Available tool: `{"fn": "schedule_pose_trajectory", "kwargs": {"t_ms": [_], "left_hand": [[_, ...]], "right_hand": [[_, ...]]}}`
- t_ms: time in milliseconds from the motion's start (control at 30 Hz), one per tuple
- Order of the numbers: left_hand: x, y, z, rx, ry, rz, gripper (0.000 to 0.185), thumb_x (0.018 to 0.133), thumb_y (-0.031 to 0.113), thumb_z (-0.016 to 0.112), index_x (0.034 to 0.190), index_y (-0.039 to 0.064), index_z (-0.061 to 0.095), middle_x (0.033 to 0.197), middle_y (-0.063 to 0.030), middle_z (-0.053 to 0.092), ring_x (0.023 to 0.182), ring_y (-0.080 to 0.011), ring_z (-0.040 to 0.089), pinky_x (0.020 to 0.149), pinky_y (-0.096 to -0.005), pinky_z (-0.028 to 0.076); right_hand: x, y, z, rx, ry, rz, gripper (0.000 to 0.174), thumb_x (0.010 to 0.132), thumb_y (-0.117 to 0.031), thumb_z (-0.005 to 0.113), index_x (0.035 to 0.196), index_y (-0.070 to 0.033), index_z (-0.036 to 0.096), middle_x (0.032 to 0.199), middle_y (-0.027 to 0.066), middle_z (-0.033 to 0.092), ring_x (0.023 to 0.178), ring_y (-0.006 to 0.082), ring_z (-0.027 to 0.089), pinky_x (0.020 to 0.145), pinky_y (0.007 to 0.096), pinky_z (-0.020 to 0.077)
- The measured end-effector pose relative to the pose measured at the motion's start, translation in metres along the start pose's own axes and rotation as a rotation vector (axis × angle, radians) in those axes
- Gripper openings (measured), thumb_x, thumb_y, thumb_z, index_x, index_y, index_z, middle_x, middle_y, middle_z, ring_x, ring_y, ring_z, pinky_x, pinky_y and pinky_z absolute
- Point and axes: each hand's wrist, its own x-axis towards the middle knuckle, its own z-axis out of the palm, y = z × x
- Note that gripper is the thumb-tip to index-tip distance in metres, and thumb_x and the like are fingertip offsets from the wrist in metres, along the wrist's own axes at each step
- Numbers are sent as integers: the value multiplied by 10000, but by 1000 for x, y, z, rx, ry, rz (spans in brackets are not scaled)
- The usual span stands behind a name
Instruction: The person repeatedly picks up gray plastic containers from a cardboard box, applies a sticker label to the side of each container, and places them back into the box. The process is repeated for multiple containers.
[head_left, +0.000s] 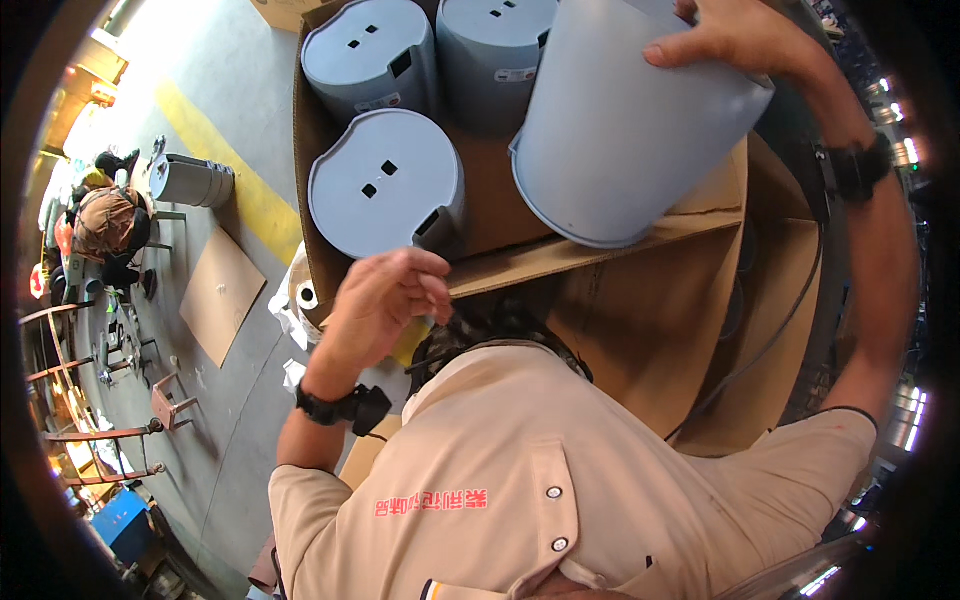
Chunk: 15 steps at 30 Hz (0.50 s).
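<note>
My right hand (720, 41) grips the upper end of a pale grey plastic bin (622, 127), its thumb against the outer wall and the other fingers partly out of sight. The bin tilts over the right part of an open cardboard box (600, 259). Inside the box stand several matching bins with square holes in their upward faces: a near one (405, 169), a far-left one (367, 49) and a far-middle one (487, 67). Loosely curled and holding nothing, my left hand (394, 296) hovers by the box's near edge, close to the near bin.
More cardboard (780, 322) and a dark cable (787, 330) lie on the right. On the left, a person (109, 217) sits beside another grey bin (191, 180). A flat cardboard sheet (223, 289), a small stool (171, 401) and a label roll (306, 295) are also there.
</note>
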Motion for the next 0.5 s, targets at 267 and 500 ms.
{"fn": "schedule_pose_trajectory", "kwargs": {"t_ms": [267,500], "left_hand": [[-12,120,27,164,-360,341,779,1023,637,331,1321,-56,525,1044,-199,660,962,-324,660,732,-406,557],[3,208,30,614,-736,465,759,1005,630,399,1404,-11,477,1203,-181,570,1103,-304,561,722,-371,522]], "right_hand": [[48,11,145,-258,97,-298,967,616,-667,816,1121,143,657,1183,280,602,1135,405,568,983,457,492],[36,-15,247,-155,134,-145,877,614,-613,834,1063,126,690,1205,209,557,1155,355,518,1013,431,456]]}}
